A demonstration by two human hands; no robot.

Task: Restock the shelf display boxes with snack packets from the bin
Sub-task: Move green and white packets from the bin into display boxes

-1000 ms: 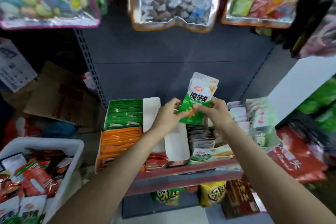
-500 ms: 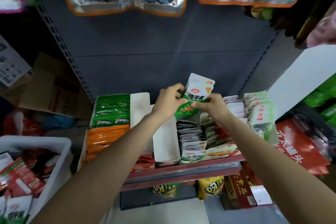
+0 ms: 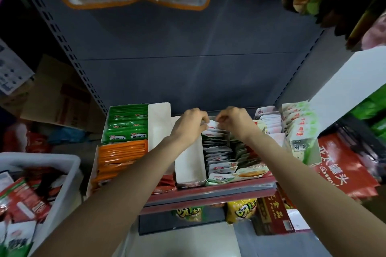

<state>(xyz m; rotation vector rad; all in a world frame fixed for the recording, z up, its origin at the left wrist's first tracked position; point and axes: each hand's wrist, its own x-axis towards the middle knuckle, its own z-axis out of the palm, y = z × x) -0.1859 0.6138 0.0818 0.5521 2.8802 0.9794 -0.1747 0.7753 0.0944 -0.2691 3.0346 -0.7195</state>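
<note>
Snack packet (image 3: 212, 125): I find it at the back end of the middle display box (image 3: 217, 152), upright, with only its white top edge showing between the two hands. Its long axis stands roughly vertical, and its flat face runs along the 9-to-3 line, parallel with the packets already filed in front of it.

Taken left to right. The bin (image 3: 69, 173) sits at 8 o'clock from the box, well apart, with red and green packets in it. The left hand (image 3: 191, 124) pinches the packet's top corner from the 9 o'clock side, fingers curled. The right hand (image 3: 234, 123) pinches the opposite corner from 3 o'clock, likewise curled. Both hands are equally near; neither leads.

Judgement: the coming move turns on the packet seating straight down behind the row, toward 6 o'clock in depth, then both pinches letting go.

Change noted: half a second ago the packet was raised clear above the box, green face and print in view. It has since gone down into the box, and both hands have dropped with it.
</note>
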